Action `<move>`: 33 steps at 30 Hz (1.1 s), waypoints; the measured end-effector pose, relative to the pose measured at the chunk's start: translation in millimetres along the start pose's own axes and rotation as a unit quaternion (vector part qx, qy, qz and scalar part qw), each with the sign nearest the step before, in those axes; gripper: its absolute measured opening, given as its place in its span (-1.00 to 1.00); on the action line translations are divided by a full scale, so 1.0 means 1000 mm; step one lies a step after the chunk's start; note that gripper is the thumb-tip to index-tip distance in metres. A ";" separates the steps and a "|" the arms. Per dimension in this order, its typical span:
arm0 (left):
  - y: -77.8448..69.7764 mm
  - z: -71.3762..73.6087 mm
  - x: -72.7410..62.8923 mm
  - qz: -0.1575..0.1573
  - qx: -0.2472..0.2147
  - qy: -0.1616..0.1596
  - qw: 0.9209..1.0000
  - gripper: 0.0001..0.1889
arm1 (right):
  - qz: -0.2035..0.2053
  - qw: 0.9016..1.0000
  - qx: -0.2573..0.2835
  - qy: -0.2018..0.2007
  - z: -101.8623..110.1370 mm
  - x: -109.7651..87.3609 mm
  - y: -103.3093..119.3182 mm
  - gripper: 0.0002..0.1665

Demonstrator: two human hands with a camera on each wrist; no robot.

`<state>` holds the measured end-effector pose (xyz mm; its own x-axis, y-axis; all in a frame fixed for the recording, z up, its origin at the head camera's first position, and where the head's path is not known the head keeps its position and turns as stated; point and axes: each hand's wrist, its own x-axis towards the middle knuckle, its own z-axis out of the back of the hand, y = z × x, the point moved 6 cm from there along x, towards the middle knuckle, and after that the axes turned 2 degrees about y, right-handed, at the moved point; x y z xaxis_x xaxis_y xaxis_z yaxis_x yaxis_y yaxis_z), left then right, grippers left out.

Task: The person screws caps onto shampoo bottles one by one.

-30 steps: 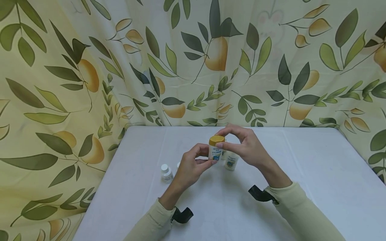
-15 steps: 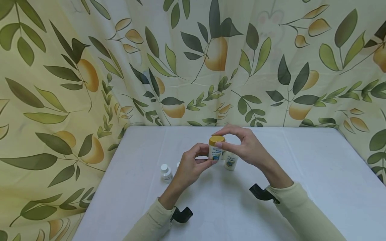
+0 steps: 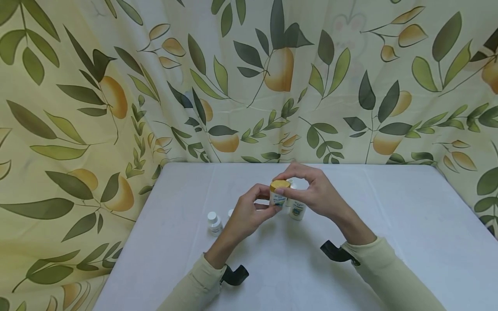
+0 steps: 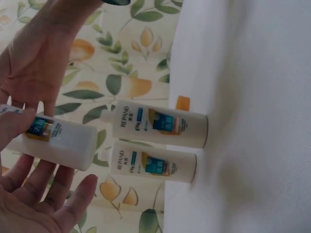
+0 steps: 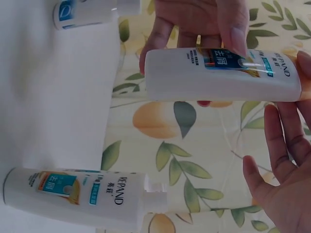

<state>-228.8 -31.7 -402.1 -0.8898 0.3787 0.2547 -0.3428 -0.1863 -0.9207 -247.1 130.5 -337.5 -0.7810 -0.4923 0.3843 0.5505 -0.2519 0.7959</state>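
A small white shampoo bottle (image 3: 278,200) with a gold cap (image 3: 281,185) is held up over the table, a blue and orange label on its front. My left hand (image 3: 246,212) grips its body from the left, thumb across the label in the right wrist view. From the right, my right hand (image 3: 320,192) pinches the gold cap between thumb and fingers. Close behind, a similar white bottle (image 3: 297,210) stands upright, partly covered by the right hand. In the left wrist view two upright REPAND bottles (image 4: 158,125) with narrow white necks stand beside the held one.
Another white bottle (image 3: 214,224) stands left of the left forearm, with a white cap (image 3: 230,212) peeking out behind that hand. A small orange piece (image 4: 182,103) shows behind the bottles. The white-covered table (image 3: 408,216) backs onto a leaf-patterned curtain (image 3: 249,86).
The held bottle has tipped so more of its cap top faces the head camera. My right hand has dropped slightly with it; the standing bottles have stayed put.
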 end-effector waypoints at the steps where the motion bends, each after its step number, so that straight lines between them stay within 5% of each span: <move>1: 0.000 0.000 0.000 0.002 0.003 0.001 1.000 -0.60 | 0.000 1.000 0.001 0.001 -0.001 0.000 -0.001 -0.75; 33: -0.005 0.016 0.002 0.019 0.021 0.028 0.999 -0.69 | -0.013 0.999 0.025 0.016 -0.019 -0.003 -0.012 -0.76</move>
<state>-233.8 -44.6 -392.0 -0.8851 0.4198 0.2011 -0.3217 -0.2393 -0.9161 -245.5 119.4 -357.4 -0.7838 -0.5137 0.3490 0.5149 -0.2232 0.8277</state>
